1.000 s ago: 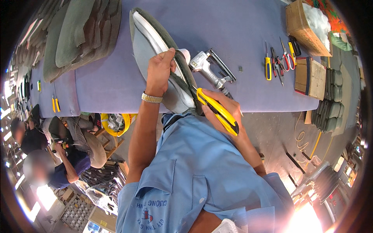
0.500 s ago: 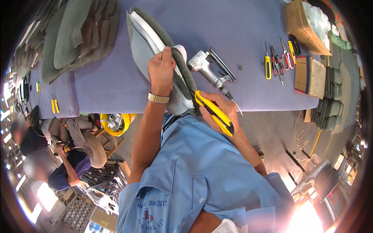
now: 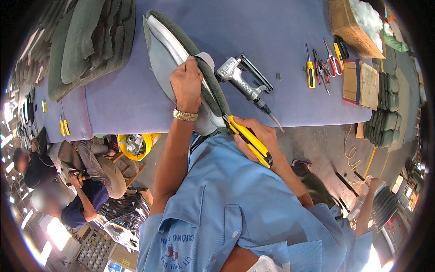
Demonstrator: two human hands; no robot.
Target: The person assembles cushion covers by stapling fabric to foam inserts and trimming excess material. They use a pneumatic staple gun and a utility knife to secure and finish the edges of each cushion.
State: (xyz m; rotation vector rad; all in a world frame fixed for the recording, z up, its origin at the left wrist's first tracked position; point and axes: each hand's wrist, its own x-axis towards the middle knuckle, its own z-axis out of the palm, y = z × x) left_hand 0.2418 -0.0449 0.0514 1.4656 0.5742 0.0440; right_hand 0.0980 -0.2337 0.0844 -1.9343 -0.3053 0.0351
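Observation:
A padded, upholstered panel (image 3: 158, 61) with dark green fabric, a pale grey face and a white inner strip stands tilted at the table edge, its near end against my shirt. My left hand (image 3: 186, 86), with a watch at its wrist, is closed on the fabric along the strip at mid-length. Gripped in my right hand (image 3: 265, 136) is a yellow utility knife (image 3: 250, 140), its tip at the panel's near end by the fabric edge. Whether the blade is in the fabric, I cannot tell. A pneumatic staple gun (image 3: 240, 77) lies to the panel's right.
On the blue-grey table (image 3: 290, 104) lie a yellow-handled screwdriver (image 3: 310, 75), pliers (image 3: 321, 72) and red-handled scissors (image 3: 334, 65). Cardboard boxes (image 3: 361, 85) stand at right, stacked green fabric pieces (image 3: 86, 50) at left. Co-workers (image 3: 84, 199) sit lower left; another person's arm (image 3: 366, 208) shows lower right.
My right hand and the knife have shifted slightly toward me, the knife turning a little steeper. My left hand keeps its grip. Another person has come into view at lower right.

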